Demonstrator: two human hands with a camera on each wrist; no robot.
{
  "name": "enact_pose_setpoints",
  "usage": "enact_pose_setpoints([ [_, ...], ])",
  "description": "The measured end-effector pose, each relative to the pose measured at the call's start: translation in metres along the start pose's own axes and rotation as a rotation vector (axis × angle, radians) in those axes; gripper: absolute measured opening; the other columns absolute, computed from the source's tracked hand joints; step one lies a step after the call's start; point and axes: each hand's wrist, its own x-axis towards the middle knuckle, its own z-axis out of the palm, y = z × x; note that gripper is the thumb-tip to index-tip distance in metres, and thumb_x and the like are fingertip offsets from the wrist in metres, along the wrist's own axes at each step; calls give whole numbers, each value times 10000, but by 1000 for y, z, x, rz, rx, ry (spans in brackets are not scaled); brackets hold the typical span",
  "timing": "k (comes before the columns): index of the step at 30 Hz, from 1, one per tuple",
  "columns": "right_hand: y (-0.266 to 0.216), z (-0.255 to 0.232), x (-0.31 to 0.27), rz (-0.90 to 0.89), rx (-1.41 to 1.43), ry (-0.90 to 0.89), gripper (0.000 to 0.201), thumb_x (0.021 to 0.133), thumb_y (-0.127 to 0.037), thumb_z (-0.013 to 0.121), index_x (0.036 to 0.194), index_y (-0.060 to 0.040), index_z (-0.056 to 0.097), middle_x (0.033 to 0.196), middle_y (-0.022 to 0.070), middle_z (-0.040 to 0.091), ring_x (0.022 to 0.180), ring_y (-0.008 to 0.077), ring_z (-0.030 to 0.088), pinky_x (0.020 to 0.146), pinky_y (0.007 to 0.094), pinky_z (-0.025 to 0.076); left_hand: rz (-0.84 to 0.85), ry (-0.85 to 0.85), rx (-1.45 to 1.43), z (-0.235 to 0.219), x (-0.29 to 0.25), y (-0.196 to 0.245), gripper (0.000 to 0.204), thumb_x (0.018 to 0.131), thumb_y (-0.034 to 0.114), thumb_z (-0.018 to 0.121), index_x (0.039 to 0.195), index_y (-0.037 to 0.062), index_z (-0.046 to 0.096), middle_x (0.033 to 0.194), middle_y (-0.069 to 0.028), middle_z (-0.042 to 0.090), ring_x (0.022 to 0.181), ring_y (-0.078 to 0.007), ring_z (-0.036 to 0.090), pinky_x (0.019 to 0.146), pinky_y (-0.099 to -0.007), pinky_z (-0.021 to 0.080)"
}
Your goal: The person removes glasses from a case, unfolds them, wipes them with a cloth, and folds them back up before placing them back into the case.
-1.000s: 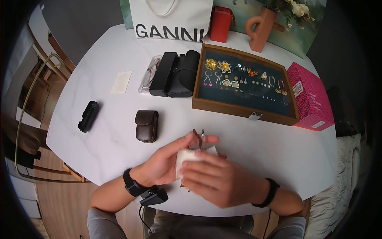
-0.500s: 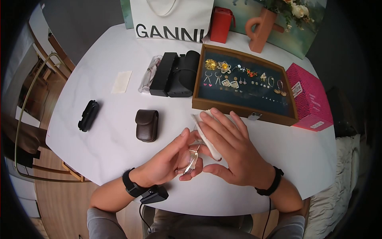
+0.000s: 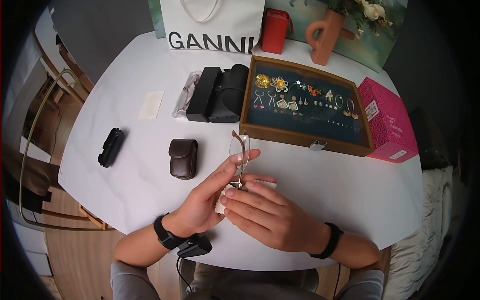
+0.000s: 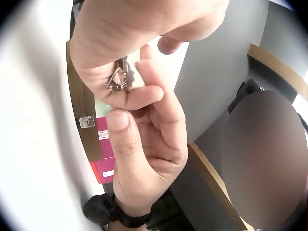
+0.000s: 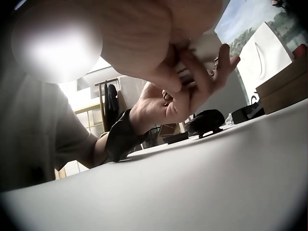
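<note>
Thin metal-framed eyeglasses (image 3: 240, 152) stand up between my hands, over the near middle of the table. My left hand (image 3: 207, 192) holds them, one lens and a brown temple tip rising above its fingers. A cream cloth (image 3: 220, 205) with a zigzag edge is wrapped about the lower part of the glasses. My right hand (image 3: 275, 220) pinches the cloth there, its fingers lying across it and hiding the other lens. In the left wrist view, the metal hinge part (image 4: 118, 82) shows between the fingers. A brown leather case (image 3: 183, 159) sits just left of the hands.
A wooden jewellery box (image 3: 305, 135) with a glass lid lies beyond the hands, beside a pink box (image 3: 390, 125). Black cases (image 3: 227, 95), a second cloth (image 3: 151, 105) and a black holder (image 3: 111, 147) are further left. A white bag (image 3: 212, 25) stands at the back.
The right hand swung out with the cloth, fingers spread, then came back down over the glasses. The glasses have turned so that one lens now points up and away.
</note>
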Motion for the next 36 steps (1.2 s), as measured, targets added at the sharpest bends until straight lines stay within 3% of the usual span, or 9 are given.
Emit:
enact_pose_setpoints([
  [7,5,-7,3,-4,85,-91,336,911,-141,545,1173,46,640,1259,170,623,1255,272,557,1105,454,384,-1,-24,-109,-11,2,-6,630,1052,459,309,1538,62,246,1383,-293,508,1193,-311,612,1035,-388,481],
  [9,5,-16,6,40,44,-132,355,923,-142,520,1203,50,624,1284,177,611,1280,279,538,1112,463,372,35,-380,-615,-37,6,-23,652,1046,490,309,1526,50,273,1399,-284,503,1195,-314,610,1041,-388,475],
  [10,5,-19,7,80,-31,-140,371,927,-138,506,1228,51,610,1310,180,596,1305,284,516,1113,466,362,37,-380,-616,-29,3,-16,652,1046,490,309,1526,50,273,1399,-284,503,1195,-314,610,1041,-388,475],
  [12,5,-20,8,118,-106,-148,387,931,-135,491,1253,52,596,1336,182,580,1331,288,493,1114,469,352,-15,-23,-41,-3,-4,7,676,1039,525,302,1514,44,302,1402,-265,511,1210,-309,601,1025,-388,487],
  [15,2,-12,5,27,-24,-175,402,922,-129,496,1271,43,595,1363,170,566,1353,288,473,1100,468,353,-8,35,-148,1,0,2,681,1035,536,293,1512,49,312,1400,-246,517,1210,-299,603,975,-379,522],
  [17,-6,-6,2,73,134,-146,447,829,-39,552,1267,-18,637,1316,111,613,1310,270,515,1112,484,319,-4,38,-175,-1,0,2,683,1035,537,292,1514,51,308,1402,-248,514,1222,-300,594,987,-387,514],
  [30,2,-21,6,67,-64,-183,477,861,-165,589,1305,12,591,1400,128,542,1385,295,416,1143,533,257,10,14,-181,-4,-2,6,730,1023,574,271,1513,33,287,1459,-236,464,1274,-317,554,1042,-401,480],
  [32,3,-31,10,225,-20,-231,565,826,-238,667,1330,0,572,1437,117,509,1413,288,384,1169,538,207,3,41,-149,-3,-5,8,736,1023,576,270,1513,27,282,1465,-245,454,1283,-330,544,1053,-412,470],
  [36,0,-22,5,86,121,-283,682,784,-336,732,1357,-15,553,1467,104,478,1433,279,358,1185,544,178,17,-4,-194,-3,-1,6,747,1021,584,273,1512,21,275,1483,-264,424,1302,-361,519,1094,-443,431],
])
